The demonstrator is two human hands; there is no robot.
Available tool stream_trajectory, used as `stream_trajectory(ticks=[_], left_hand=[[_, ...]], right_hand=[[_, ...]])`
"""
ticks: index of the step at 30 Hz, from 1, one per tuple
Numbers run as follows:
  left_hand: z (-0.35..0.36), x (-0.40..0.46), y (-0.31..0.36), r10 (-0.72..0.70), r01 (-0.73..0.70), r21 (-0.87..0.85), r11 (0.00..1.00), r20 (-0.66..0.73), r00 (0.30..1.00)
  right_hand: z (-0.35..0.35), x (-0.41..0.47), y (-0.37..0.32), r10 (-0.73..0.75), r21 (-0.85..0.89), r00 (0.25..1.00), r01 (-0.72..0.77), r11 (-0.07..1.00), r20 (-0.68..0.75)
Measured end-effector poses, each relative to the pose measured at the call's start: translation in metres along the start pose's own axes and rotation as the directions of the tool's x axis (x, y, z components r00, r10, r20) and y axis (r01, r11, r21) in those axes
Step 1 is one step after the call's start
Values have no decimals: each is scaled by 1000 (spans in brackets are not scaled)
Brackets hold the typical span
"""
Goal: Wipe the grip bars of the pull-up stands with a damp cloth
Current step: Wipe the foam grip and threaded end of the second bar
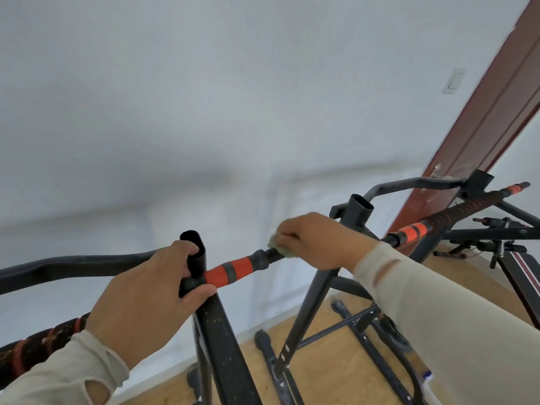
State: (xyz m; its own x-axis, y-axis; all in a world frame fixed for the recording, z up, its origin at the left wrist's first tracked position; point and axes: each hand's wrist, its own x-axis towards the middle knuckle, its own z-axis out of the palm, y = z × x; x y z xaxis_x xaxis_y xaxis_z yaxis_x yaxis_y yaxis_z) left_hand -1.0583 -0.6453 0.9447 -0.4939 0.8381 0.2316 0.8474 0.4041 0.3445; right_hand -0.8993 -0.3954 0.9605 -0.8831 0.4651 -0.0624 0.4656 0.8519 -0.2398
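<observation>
Wiping is under way: right hand [317,241] pinches the cloth [276,245] around the grip bar [233,268] at centre, while left hand [152,299], at 8 o'clock, grips the upright post [216,331]. Next, likely sliding the cloth along the orange section.
</observation>
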Motion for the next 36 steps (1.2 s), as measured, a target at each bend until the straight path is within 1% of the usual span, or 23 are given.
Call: stream_trajectory(ticks=[2,3,5,7,8,10,11,13,15,18,19,21,23,24,27,29,31,34,36], left_hand=[[1,0,2,7,-7,-1,1000,0,1000],[1,0,2,9,-9,4,1000,7,1000],[1,0,2,10,-11,15,1000,18,1000],[1,0,1,12,-12,8,1000,8,1000],[1,0,0,10,-10,2,1000,5,1000],[1,-1,0,6,-6,1,1000,5,1000],[0,-1,0,1,-1,3,1000,9,1000],[-1,-1,1,-14,14,-1,1000,20,1000],[-3,0,3,-21,22,-6,1000,26,999],[-2,-1,4,-3,3,3,1000,26,1000],[-1,0,4,0,0,11,1000,30,1000],[0,1,3,-4,3,13,1000,36,999],[0,1,1,-2,2,5,1000,21,1000],[0,0,1,2,-2,6,1000,14,1000],[0,0,0,6,-6,6,1000,15,1000],[-1,0,0,1,-1,-1,1000,15,1000],[-2,0,1,-2,2,-6,1000,9,1000],[1,0,2,-2,2,16,1000,24,1000],[2,1,1,-3,3,20,1000,31,1000]], right_hand=[[-2,-24,7,-103,-30,995,102,994,-21],[-4,-31,10,-129,-41,991,128,991,-17],[-1,-29,9,-133,-72,991,130,989,-35],[5,-12,0,-98,-96,995,95,991,-31],[6,-1,-6,-65,-58,998,64,996,-3],[3,21,-11,14,24,995,-17,1000,100],[0,28,-12,33,40,989,-40,998,143],[-8,28,-11,54,45,983,-63,997,173],[-13,5,-11,13,41,988,-20,999,151],[-15,-31,-5,-85,-62,994,90,994,75],[-14,-35,-4,-104,-93,993,109,990,53],[-6,-28,-4,-91,-105,995,94,990,34],[4,-7,-11,-54,-91,998,56,994,21],[5,4,-16,-29,-58,999,31,998,37],[-1,31,-23,25,64,986,-36,997,163],[-7,28,-22,22,83,982,-38,996,186],[-10,7,-21,-29,56,988,20,998,153],[-7,-23,-15,-150,-131,988,153,979,33],[-2,-26,-14,-167,-149,986,164,975,-6]])
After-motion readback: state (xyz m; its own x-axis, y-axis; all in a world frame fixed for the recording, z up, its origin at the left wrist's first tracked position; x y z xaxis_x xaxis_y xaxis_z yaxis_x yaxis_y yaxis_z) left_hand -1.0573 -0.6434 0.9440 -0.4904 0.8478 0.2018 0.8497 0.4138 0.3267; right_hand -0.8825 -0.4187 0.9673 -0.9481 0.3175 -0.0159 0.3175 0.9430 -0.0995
